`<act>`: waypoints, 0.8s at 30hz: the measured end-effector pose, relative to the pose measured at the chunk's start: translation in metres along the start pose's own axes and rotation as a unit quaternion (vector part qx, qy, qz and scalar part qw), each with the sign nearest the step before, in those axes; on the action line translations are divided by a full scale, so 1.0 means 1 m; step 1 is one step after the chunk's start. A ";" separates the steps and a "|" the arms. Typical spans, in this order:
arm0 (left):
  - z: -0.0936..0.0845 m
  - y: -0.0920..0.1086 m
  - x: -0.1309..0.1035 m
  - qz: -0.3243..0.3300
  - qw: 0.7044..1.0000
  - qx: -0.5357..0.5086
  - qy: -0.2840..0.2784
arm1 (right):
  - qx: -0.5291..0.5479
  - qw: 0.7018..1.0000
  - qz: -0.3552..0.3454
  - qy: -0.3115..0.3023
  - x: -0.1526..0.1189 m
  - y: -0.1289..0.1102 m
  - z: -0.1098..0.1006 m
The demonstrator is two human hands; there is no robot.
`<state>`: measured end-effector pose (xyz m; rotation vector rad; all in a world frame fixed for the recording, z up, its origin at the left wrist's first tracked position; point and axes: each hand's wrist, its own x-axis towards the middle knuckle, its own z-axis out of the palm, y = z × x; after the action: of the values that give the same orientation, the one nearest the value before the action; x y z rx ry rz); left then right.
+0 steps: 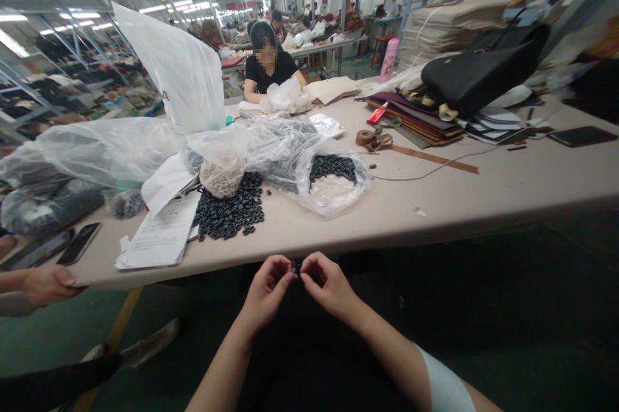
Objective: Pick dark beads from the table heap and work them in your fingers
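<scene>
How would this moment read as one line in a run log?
left hand: pinching small dark piece | right hand: pinching same piece | location: below table edge | nearby: black ring pile, plastic bags

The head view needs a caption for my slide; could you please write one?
Both hands, left hand and right hand, pinch a small dark piece below a table piled with black rings.
</scene>
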<state>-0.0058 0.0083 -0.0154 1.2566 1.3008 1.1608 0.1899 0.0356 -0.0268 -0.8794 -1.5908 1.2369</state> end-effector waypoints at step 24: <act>-0.120 -0.033 0.088 0.057 0.915 0.376 0.136 | -0.444 0.894 0.036 -0.053 0.232 0.063 -0.073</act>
<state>-0.1297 0.0938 -0.0385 1.7743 2.0225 0.9553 0.1813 0.2872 -0.0290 -1.4484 -2.2693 0.5535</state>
